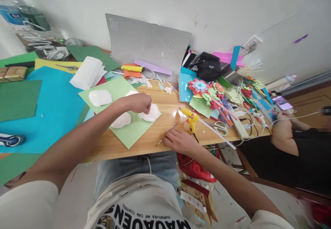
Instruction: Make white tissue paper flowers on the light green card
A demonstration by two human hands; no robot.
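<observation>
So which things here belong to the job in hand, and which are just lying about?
Likely in the job:
- light green sheet
- white rounded pieces on it, by the left hand
- thin stick at the right hand
- perhaps the yellow glue gun

Probably just lying about:
- paper flowers
- black pouch
- smartphone

4 white pads (100, 98), 1 yellow glue gun (191, 118), 1 black pouch (209, 67)

Pale green sheet (134, 132), white wads (100, 98), yellow glue gun (191, 118)
</observation>
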